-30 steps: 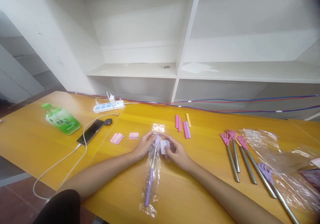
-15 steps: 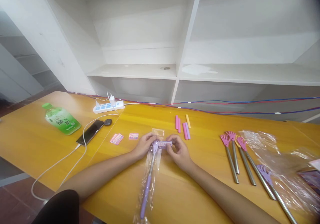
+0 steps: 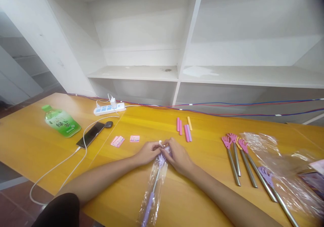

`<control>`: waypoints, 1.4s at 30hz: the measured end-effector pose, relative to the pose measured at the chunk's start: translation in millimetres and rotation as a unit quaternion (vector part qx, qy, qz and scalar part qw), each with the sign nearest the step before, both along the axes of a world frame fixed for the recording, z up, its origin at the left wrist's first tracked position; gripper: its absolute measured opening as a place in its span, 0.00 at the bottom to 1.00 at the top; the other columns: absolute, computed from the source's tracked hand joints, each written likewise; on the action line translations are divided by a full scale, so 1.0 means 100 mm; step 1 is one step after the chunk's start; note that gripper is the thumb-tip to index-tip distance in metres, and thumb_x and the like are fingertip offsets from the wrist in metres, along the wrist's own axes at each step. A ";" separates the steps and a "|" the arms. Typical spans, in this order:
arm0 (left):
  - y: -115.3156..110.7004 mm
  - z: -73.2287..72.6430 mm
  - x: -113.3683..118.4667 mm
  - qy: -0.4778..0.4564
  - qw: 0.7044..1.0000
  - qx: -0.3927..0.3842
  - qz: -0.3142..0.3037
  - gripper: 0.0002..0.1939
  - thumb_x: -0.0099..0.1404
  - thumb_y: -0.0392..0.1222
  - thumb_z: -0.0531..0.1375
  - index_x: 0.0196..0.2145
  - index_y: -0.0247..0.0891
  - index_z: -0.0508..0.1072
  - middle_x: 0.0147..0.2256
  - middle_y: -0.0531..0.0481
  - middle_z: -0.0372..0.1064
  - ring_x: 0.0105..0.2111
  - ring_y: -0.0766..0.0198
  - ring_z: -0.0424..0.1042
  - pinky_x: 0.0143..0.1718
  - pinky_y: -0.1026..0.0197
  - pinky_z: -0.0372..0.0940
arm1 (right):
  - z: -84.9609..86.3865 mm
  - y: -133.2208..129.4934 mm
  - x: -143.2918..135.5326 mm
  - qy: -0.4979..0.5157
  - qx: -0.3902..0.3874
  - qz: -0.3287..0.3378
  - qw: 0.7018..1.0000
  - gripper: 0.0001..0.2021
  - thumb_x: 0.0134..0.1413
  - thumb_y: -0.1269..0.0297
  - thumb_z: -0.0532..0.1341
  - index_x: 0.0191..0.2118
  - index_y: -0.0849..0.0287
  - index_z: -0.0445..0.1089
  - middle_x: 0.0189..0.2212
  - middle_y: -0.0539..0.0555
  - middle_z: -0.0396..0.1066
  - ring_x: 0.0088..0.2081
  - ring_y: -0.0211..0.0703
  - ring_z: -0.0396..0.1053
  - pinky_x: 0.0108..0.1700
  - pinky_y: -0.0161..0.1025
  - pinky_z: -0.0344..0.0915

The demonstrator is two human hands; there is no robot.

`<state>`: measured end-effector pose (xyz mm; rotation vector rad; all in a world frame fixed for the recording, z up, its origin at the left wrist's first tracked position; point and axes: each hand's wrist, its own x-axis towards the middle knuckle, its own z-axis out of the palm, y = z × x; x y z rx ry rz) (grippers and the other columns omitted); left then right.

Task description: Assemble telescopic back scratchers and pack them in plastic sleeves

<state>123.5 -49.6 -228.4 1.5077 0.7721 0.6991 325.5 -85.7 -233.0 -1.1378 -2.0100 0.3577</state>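
A purple back scratcher [image 3: 149, 205] lies inside a clear plastic bag [image 3: 161, 183], its hand-shaped head [image 3: 161, 159] uppermost, just below my fingers. My left hand [image 3: 148, 153] is closed on the upper end of the bag, thumb and fingers pinching the plastic. My right hand [image 3: 179, 156] meets it from the other side, its fingers bent over a small printed card [image 3: 167, 149]. Most of that card is hidden by the right hand, so I cannot tell whether it is inside the bag.
Printed cards [image 3: 134, 139] lie on the left, near a phone [image 3: 91, 134] and green bottle [image 3: 63, 121]. Coloured tubes [image 3: 187, 133] lie beyond my hands. Several back scratchers [image 3: 249, 164] and loose plastic bags [image 3: 286, 166] lie right. A power strip [image 3: 110, 108] is at the back.
My right hand has moved in to the bag's upper end with the card, which is now largely covered. The bagged back scratcher has shifted slightly towards me, and my hands now touch.
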 end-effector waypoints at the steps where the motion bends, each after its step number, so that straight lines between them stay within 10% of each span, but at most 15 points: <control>1: 0.00 0.00 0.00 0.003 1.000 -0.002 0.003 0.15 0.69 0.51 0.63 0.40 0.35 0.81 0.38 0.47 0.78 0.37 0.58 0.74 0.42 0.60 0.65 | -0.01 0.01 0.00 -0.013 0.011 -0.005 1.000 0.10 0.72 0.56 0.59 0.50 0.57 0.67 0.40 0.55 0.68 0.36 0.43 0.68 0.37 0.39 0.62; 14: 0.02 0.00 0.00 0.012 1.000 -0.020 0.016 0.12 0.68 0.46 0.60 0.41 0.36 0.79 0.39 0.45 0.80 0.38 0.57 0.78 0.40 0.59 0.68 | -0.13 0.16 0.12 -0.104 0.142 -0.029 0.984 0.10 0.75 0.63 0.56 0.43 0.59 0.73 0.35 0.57 0.68 0.34 0.42 0.65 0.37 0.39 0.59; 42: 0.02 -0.12 -0.01 -0.008 0.998 -0.019 0.052 0.25 0.65 0.36 0.61 0.60 0.40 0.66 0.46 0.43 0.81 0.42 0.58 0.80 0.43 0.58 0.70 | -0.21 0.20 0.19 -0.195 0.168 0.033 0.966 0.09 0.72 0.72 0.56 0.50 0.60 0.71 0.36 0.56 0.69 0.30 0.40 0.64 0.32 0.36 0.58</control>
